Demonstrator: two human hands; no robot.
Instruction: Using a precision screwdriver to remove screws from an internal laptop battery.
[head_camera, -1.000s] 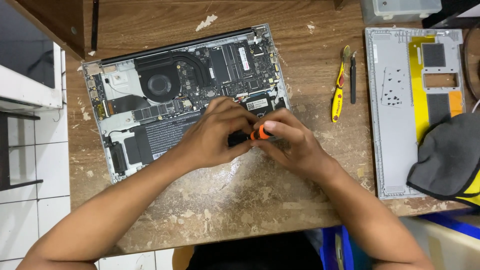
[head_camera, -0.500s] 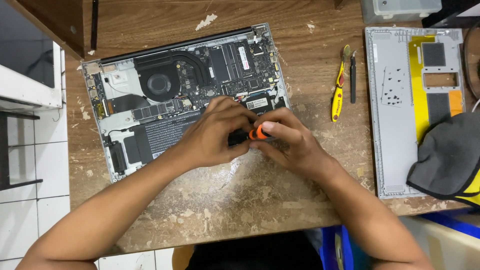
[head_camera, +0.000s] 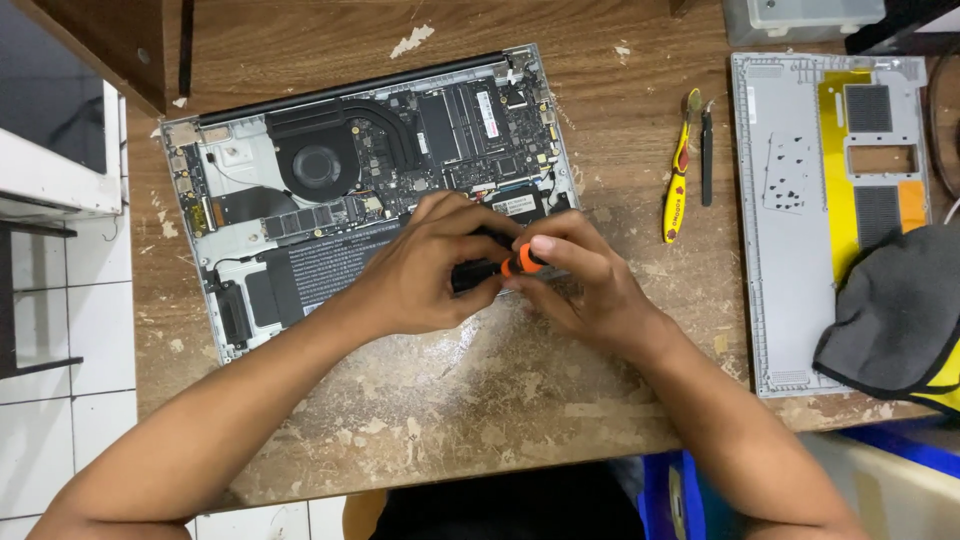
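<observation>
A black-and-orange screwdriver (head_camera: 500, 268) is grasped by left hand (head_camera: 425, 268) and right hand (head_camera: 580, 285) at frame centre, over the opened laptop (head_camera: 350, 180); it is best kept upright, pressure steady.

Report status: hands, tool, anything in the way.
Left hand and right hand both grip the orange-collared screwdriver over the opened laptop. Nothing blocking; yellow tool lies aside.

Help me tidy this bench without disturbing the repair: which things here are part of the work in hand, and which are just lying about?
In use:
opened laptop
orange-and-black screwdriver, held between the left hand and right hand

Lying about:
removed grey bottom cover
yellow-handled tool
thin black tool
grey cloth
</observation>
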